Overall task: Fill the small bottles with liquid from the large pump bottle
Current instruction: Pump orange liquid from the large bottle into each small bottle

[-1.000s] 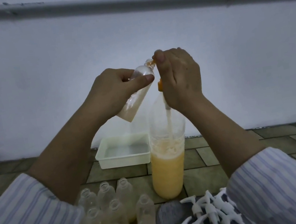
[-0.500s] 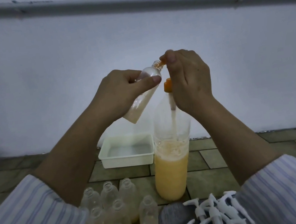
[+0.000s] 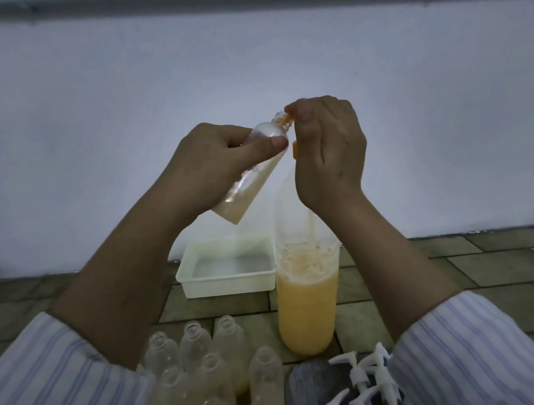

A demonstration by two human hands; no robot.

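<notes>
At the bottom of the frame stood open small bottles [image 3: 197, 369] beside loose white pumps [image 3: 362, 385]. Above, the left hand [image 3: 215, 165] gripped a tilted small bottle [image 3: 251, 173], its mouth at the orange nozzle; the right hand [image 3: 327, 151] had its fingers curled round the pump head of the large pump bottle [image 3: 308, 300] at frame centre. A white tray [image 3: 229, 286] lay behind.

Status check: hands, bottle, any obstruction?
Left hand grips tilted small bottle, part filled. Right hand curled on orange pump head of large pump bottle. Nothing blocking.

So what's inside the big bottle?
Orange liquid fills the lower part of the large pump bottle, foam on top, and a dip tube runs down. The right hand covers its pump head.
</notes>
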